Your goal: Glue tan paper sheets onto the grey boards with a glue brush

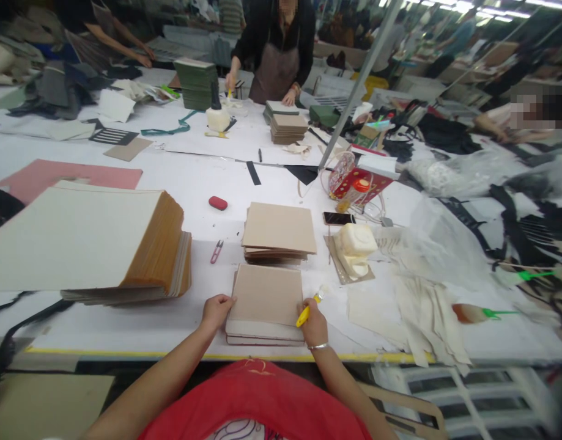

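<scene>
Tan board [265, 299], lower centre | left grip [216, 311] pinching edge | right grip [315, 325] pinching yellow brush [303, 316] | slip could smear board

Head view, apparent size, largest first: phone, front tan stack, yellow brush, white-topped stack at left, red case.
1. White-topped stack
2. Front tan stack
3. Phone
4. Red case
Yellow brush: unranked, since the right hand partly covers it.
</scene>
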Demonstrator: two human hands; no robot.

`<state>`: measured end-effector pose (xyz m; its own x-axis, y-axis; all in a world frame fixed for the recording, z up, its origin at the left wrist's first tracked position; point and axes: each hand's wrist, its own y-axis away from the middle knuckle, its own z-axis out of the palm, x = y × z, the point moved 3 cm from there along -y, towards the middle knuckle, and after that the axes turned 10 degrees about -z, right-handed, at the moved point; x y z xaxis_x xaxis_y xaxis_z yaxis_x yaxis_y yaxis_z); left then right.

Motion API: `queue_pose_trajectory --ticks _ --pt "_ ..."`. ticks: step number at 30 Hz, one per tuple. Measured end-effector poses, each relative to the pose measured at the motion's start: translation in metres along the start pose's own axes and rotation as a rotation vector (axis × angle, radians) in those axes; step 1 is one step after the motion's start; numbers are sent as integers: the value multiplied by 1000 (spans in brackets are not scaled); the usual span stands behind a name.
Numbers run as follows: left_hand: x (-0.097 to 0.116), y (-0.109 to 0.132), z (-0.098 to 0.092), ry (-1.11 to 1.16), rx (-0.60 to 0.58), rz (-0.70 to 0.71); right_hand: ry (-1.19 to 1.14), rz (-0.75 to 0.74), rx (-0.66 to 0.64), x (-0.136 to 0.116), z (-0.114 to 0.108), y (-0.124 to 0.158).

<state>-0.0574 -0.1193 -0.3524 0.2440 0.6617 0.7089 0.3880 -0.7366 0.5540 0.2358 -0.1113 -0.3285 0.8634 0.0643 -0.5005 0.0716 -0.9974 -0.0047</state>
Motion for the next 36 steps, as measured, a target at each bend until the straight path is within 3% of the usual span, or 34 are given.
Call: queue_pose_trajectory --ticks 9,27,36 --pt "-2 -1 4 -57 11 -73 49 38 -83 -2 -2 -4" --pt "-2 -13 -2 -99 31 -18 179 104 -266 -16 -5 -17" --pt "-3 -13 -4 -157 37 -10 256 61 -263 -16 -4 -14"
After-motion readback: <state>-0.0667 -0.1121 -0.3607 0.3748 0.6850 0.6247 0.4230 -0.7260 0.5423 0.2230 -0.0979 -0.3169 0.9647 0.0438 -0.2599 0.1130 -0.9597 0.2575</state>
